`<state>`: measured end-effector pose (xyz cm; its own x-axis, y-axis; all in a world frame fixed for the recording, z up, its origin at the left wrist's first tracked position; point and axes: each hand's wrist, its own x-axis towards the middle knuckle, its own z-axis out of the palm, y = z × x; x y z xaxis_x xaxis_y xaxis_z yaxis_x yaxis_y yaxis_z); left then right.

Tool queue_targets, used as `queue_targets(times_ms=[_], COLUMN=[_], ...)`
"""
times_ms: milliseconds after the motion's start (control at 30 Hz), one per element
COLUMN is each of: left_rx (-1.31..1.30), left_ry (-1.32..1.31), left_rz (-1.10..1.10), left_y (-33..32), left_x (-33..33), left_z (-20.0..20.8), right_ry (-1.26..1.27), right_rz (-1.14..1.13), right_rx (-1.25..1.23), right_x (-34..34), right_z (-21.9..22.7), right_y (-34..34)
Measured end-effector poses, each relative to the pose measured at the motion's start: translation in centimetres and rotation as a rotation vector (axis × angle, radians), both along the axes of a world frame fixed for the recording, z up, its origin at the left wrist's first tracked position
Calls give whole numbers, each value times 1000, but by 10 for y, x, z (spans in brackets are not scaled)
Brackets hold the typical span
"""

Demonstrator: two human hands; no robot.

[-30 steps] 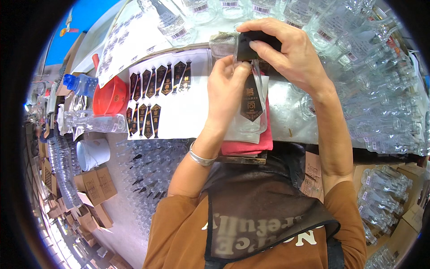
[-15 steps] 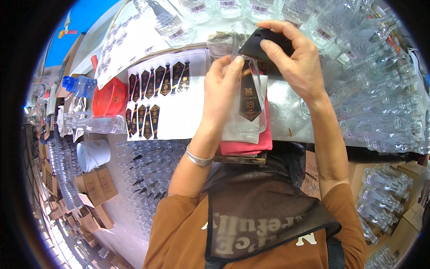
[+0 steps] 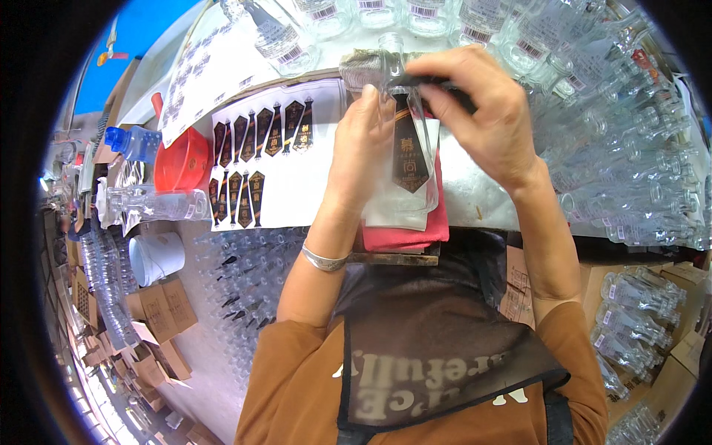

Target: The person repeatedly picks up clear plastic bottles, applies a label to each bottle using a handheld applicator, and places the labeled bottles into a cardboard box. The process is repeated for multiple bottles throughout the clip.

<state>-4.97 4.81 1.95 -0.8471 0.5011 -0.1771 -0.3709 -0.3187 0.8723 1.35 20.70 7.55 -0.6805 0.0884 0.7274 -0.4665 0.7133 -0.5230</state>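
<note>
A clear glass bottle point(image 3: 426, 194) lies with its neck pointing away from me on a white cloth over a folded red cloth point(image 3: 404, 239). On its upper face sits a black tie-shaped label point(image 3: 412, 152) with gold marks. My left hand point(image 3: 357, 148) is closed on the bottle's left side near the shoulder, its thumb up by the neck. My right hand point(image 3: 486, 111) pinches a thin black flat piece point(image 3: 430, 79), tilted edge-down at the label's narrow top end. Beside my left hand lies a white sheet point(image 3: 297, 185) with several similar tie-shaped labels point(image 3: 256, 200).
Upright clear bottles point(image 3: 426, 18) line the far edge, and many more point(image 3: 623, 170) crowd the right. A grey cloth pad point(image 3: 360, 70) lies beneath the bottle's neck. At left are a red basin point(image 3: 182, 159), a white bucket point(image 3: 157, 256) and cardboard boxes point(image 3: 167, 308).
My right hand has tipped the black piece from nearly flat to edge-on and brought it down to the label's top. My left hand has shifted slightly along the bottle.
</note>
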Motion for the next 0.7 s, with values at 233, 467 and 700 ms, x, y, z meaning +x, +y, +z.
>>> queue_targets(times_ms=[233, 467, 700], left_rx=[-171, -185, -223], left_ry=[-15, -10, 32], left_rz=[4, 28, -12], left_y=[-17, -19, -15], left_x=[3, 5, 2], left_z=[4, 12, 9], right_ry=[-128, -341, -235], right_rz=[221, 260, 155], right_rx=[192, -42, -65], right_x=[31, 37, 17], right_z=[9, 5, -8], right_y=[-7, -4, 15])
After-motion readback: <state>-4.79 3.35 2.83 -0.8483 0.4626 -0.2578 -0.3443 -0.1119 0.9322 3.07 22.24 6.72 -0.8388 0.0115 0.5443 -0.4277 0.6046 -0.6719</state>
